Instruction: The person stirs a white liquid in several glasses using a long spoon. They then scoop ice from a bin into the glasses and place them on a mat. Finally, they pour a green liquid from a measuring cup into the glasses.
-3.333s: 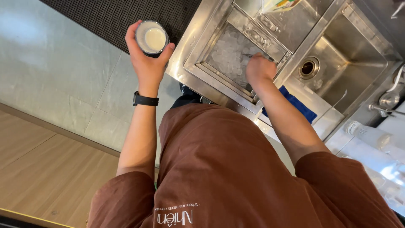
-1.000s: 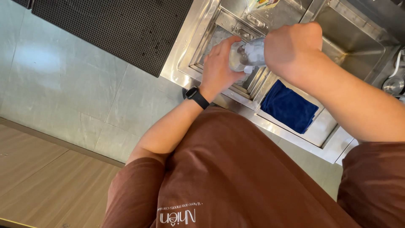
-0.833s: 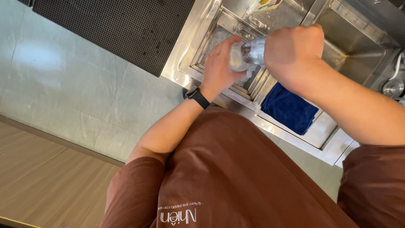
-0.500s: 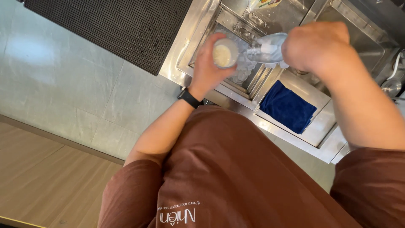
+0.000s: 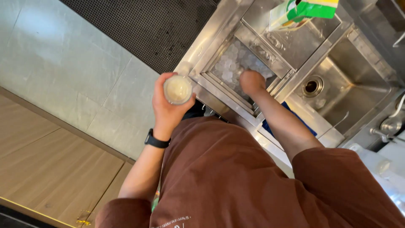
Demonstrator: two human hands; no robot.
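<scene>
My left hand [image 5: 168,110] holds a clear cup [image 5: 177,89] of pale creamy liquid upright, just left of a steel ice bin [image 5: 219,86]. A black watch [image 5: 156,141] sits on that wrist. My right hand [image 5: 252,81] is down inside the bin, fist closed among the ice cubes [image 5: 230,67]. It grips the clear ice scoop seen earlier, which is now hidden under the hand.
A steel sink [image 5: 350,93] with a round drain [image 5: 311,86] lies right of the bin, with a tap [image 5: 390,124] at its edge. A green and white carton [image 5: 301,10] stands behind the bin. A blue cloth [image 5: 270,124] shows under my right forearm. A black floor mat [image 5: 152,29] lies to the left.
My right hand moved from above the cup back down into the ice. My left hand drew the cup leftward, away from the bin.
</scene>
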